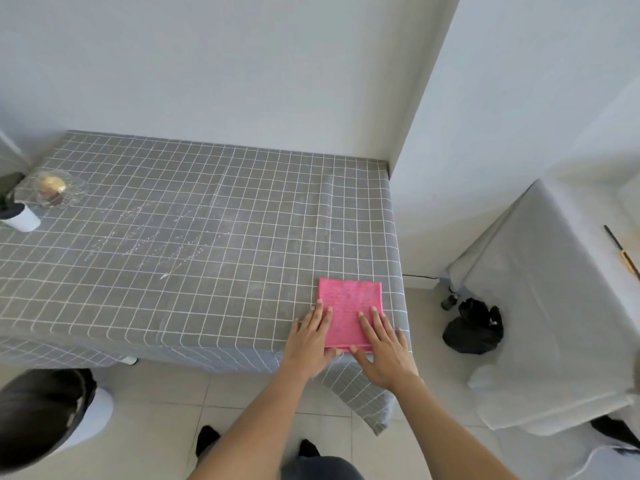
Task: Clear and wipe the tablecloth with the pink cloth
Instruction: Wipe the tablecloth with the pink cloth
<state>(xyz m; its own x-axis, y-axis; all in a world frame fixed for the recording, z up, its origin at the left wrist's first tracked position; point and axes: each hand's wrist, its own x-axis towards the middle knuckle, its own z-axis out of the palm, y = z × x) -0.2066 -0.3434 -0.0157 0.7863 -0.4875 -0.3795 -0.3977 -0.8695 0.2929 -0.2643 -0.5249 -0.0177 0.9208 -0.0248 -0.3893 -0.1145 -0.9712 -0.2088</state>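
Grey checked tablecloth (194,216) on bench shows white smears mid-frame, glass dish (52,188) upper left uncleared; both hands (311,336) (382,348), fingers flat, press folded pink cloth (349,303) lower right, wiping seemingly unfinished.

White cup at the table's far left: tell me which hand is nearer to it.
Left. The left hand rests on the pink cloth's left edge, toward the white cup; the right hand lies farther right.

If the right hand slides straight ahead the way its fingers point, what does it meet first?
Nothing beyond the folded pink cloth already under the right hand; past its far edge only bare grey checked tablecloth shows up to the white wall, though depth is uncertain.
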